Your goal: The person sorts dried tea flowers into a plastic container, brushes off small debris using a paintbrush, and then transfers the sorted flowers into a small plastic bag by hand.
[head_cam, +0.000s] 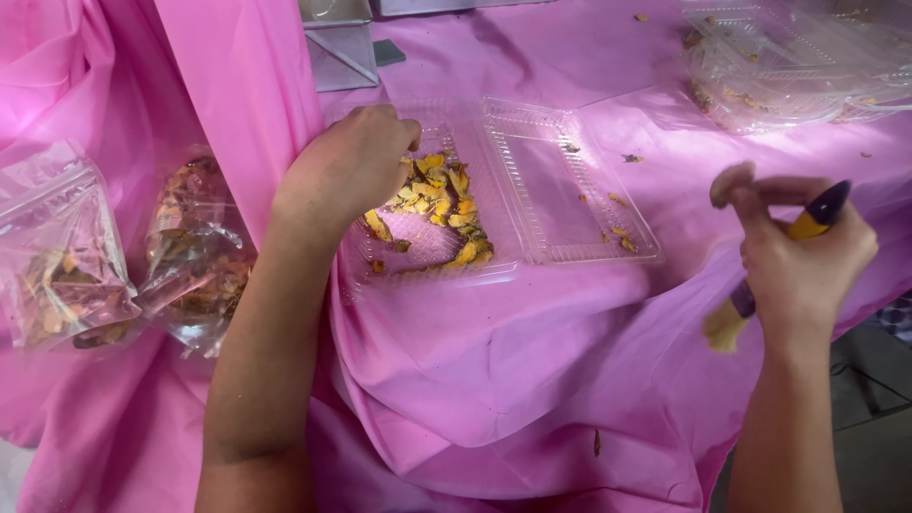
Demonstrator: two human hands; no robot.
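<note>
The left hand (351,166) reaches into an open clear plastic tray (494,190) on the pink cloth (494,380) that covers the tabletop. Its grip is curled together, fingertips down among the yellow and orange petals (442,204) heaped in the tray's left half; whether it pinches any cannot be told. The tray's hinged right half lies flat and holds only a few scattered bits. The right hand (798,261) hovers well apart near the tabletop's right edge, its grip clamped around a small brush (760,275) with a yellow and dark handle, bristles pointing down and left. Two clear bags (123,256) of dried petals lie at the far left. More clear trays (788,57) are stacked at the top right.
</note>
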